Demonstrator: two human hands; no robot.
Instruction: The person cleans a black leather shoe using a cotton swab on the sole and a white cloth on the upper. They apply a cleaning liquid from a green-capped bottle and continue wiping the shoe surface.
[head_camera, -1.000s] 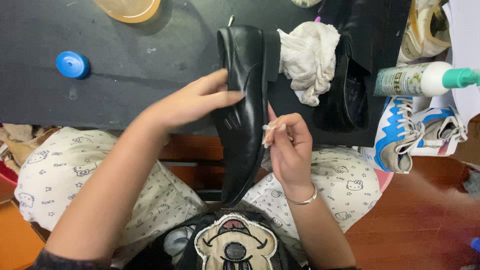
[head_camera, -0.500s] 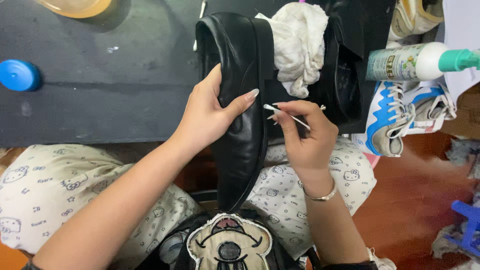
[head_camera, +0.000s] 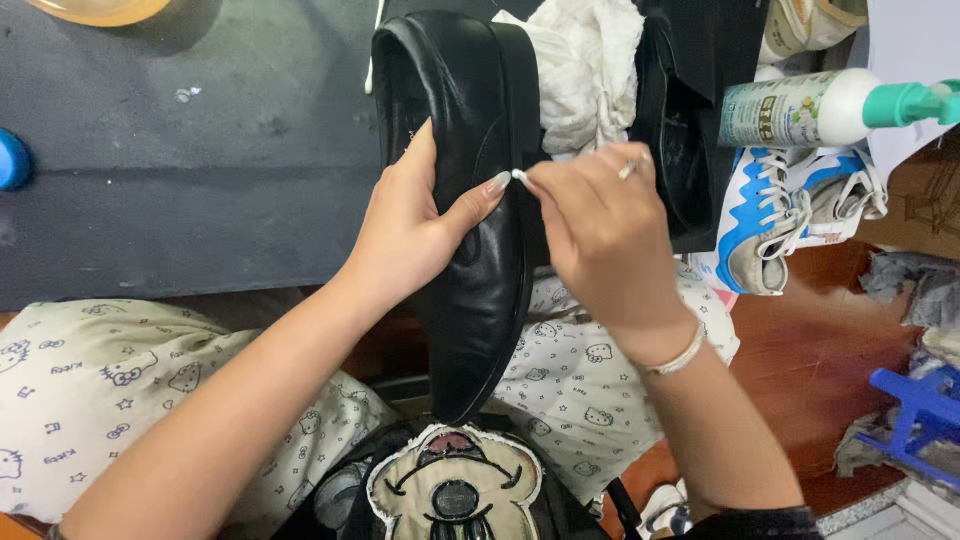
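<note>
Now my right hand (head_camera: 600, 235) has come closer, and its fingers pinch a small white swab (head_camera: 519, 177) against the black shoe (head_camera: 480, 250). My left hand (head_camera: 415, 235) grasps the shoe, tilted from the worktop (head_camera: 200, 150) towards my lap.

A glossy black leather slip-on shoe (head_camera: 470, 230) is being held lengthwise, its toe pointing down toward the lap and its heel opening lying up on the dark table edge, while a thin white cotton swab (head_camera: 519, 177) is being pressed against its upper near the opening.
</note>
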